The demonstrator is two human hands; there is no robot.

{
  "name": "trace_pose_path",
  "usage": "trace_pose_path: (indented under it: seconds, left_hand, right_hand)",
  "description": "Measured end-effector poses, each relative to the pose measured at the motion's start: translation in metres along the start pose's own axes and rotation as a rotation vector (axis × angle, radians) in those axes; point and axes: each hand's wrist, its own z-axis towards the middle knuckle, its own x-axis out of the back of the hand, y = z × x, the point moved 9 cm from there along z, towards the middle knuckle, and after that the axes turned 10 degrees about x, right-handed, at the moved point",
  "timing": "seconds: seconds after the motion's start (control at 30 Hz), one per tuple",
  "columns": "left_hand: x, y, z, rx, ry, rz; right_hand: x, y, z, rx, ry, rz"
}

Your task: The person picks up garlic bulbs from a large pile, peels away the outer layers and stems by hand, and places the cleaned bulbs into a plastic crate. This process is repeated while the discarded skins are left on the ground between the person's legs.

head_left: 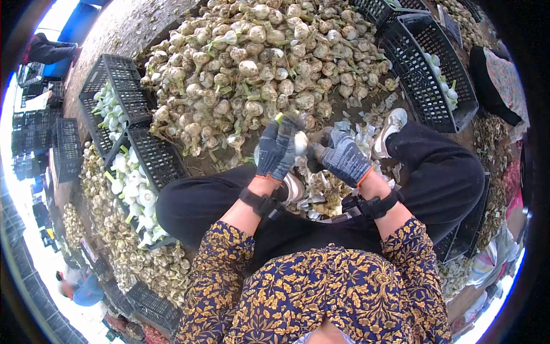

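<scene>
A peeled white garlic bulb (301,143) is between my two gloved hands, over the ground between my legs. My left hand (276,151) is wrapped round it, and a short green stem end (279,117) sticks up by the fingers, which are partly smeared by motion. Close against the bulb's right side is my right hand (341,157), its fingers curled; what they hold, if anything, is hidden. Beyond both hands rises a large heap of unpeeled garlic (258,69). Loose papery skins (326,192) lie under my hands.
Left of me, black crates (152,157) hold peeled white bulbs (134,186). Another crate (427,74) with bulbs stands at the upper right. More garlic (143,252) covers the ground at left. A person (86,289) is at the lower left, another at the upper left.
</scene>
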Motion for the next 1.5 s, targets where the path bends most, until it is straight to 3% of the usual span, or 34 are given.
trace_pose_path:
  seconds: [0.13,0.23,0.3,0.43,0.47,0.53,0.57,0.6,0.63,0.67,0.7,0.73,0.8,0.83,0.93,1.07,1.17,1.2,1.23,1.3,1.37,1.4,1.43,1.5]
  left_hand:
    - [0.007,0.025,-0.005,-0.228,0.145,0.335]
    - [0.008,0.031,-0.006,-0.078,0.16,0.31]
    - [0.003,0.021,-0.005,0.189,0.057,0.0]
    - [0.0,0.0,-0.002,0.362,0.042,-0.272]
    - [0.006,-0.011,0.002,0.345,0.1,-0.23]
    - [0.013,-0.023,0.004,0.329,0.155,-0.187]
    - [0.017,-0.018,0.007,0.226,0.167,0.004]
    - [0.016,-0.007,0.006,0.123,0.175,0.195]
    - [0.016,-0.006,0.004,0.125,0.172,0.194]
    - [0.011,0.011,-0.001,-0.051,0.179,0.326]
    - [0.005,0.028,-0.008,-0.229,0.186,0.456]
    - [0.005,0.028,-0.009,-0.228,0.184,0.457]
    - [-0.006,0.047,-0.021,-0.505,0.158,0.561]
    - [-0.007,0.039,-0.014,-0.393,0.061,0.39]
    - [-0.004,0.032,-0.013,-0.323,0.054,0.308]
    - [-0.005,0.037,-0.014,-0.324,0.082,0.396]
    - [-0.001,0.028,-0.006,-0.169,0.064,0.207]
    - [0.002,0.027,-0.004,-0.007,0.073,0.081]
    - [0.003,0.019,-0.002,0.154,0.081,-0.045]
    - [0.007,0.004,0.003,0.219,0.128,-0.161]
    - [0.007,-0.043,0.016,0.407,0.119,-0.403]
    - [0.006,-0.037,0.016,0.409,0.119,-0.403]
    - [0.007,-0.035,0.014,0.446,0.157,-0.55]
    - [0.01,-0.036,0.008,0.557,0.234,-0.734]
  right_hand:
    - [0.02,-0.028,-0.008,0.127,0.215,-0.092]
    - [0.021,-0.025,-0.008,0.145,0.286,0.086]
    - [0.023,-0.016,-0.006,0.134,0.335,0.216]
    - [0.036,0.033,-0.003,0.055,0.543,0.34]
    - [0.043,0.049,-0.004,0.054,0.542,0.34]
    - [0.037,0.043,0.002,0.018,0.239,-0.153]
    - [0.024,0.018,0.0,0.295,0.095,-0.469]
    - [0.023,0.018,0.0,0.29,0.096,-0.47]
    - [0.015,0.023,0.003,0.233,0.044,-0.277]
    - [0.003,0.026,0.007,0.176,-0.007,-0.083]
    - [0.0,0.022,0.0,-0.304,0.047,0.192]
    - [-0.002,0.01,-0.001,-0.305,0.049,0.193]
    - [-0.015,-0.002,-0.004,-0.333,0.007,0.45]
    - [-0.015,-0.011,-0.003,-0.274,-0.008,0.492]
    - [-0.013,-0.005,-0.007,-0.258,0.03,0.576]
    - [-0.003,0.014,0.001,-0.074,0.002,0.283]
    - [0.002,-0.002,0.0,-0.052,-0.052,0.078]
    - [0.001,0.001,-0.001,-0.052,-0.051,0.08]
    - [0.011,0.003,-0.002,-0.004,0.06,0.053]
    - [0.025,0.016,-0.003,0.096,0.242,-0.012]
    - [0.033,-0.004,-0.008,0.073,0.319,0.065]
    - [0.039,-0.009,-0.012,0.049,0.398,0.141]
    - [0.048,0.0,-0.011,0.11,0.417,-0.08]
    - [0.048,-0.001,-0.012,0.098,0.346,0.062]
